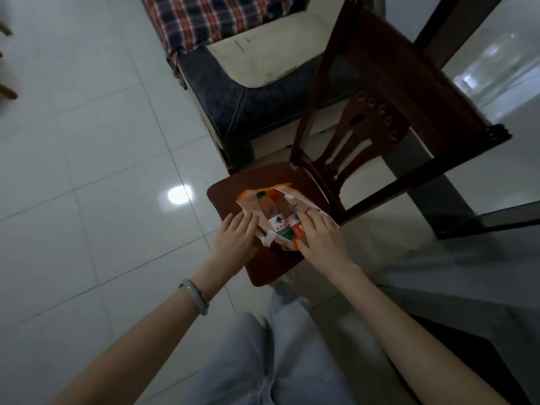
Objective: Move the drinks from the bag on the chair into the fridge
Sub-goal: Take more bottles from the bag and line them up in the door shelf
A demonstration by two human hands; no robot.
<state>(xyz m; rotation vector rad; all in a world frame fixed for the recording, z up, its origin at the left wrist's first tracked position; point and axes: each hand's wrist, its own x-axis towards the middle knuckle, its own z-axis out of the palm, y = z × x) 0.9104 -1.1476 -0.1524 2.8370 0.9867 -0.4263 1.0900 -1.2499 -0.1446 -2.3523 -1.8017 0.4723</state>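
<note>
an orange and white plastic bag (282,197) lies open on the dark wooden seat of the chair (233,191), filling most of the seat's middle and reaching toward its back edge by the carved backrest. two drink bottles show inside the bag, lying side by side with caps toward the seat's back: the green-capped bottle (273,213), with a white and green label, and just beside it on the right the orange-capped bottle (287,211), with a red label.

the left hand (236,238) rests at the bag's left edge near the seat's front left corner, fingers spread flat and loose, closed on nothing; whether it presses the plastic or only touches it i cannot tell. a pale bracelet (195,296) sits on that wrist. the right hand (318,238) lies over the bag's right side, fingers curled down onto the orange-capped bottle and the plastic around it; whether it has a firm grasp i cannot tell.

the chair stands on a pale tiled floor (87,141), beside a sofa (248,92) with a plaid cover.
</note>
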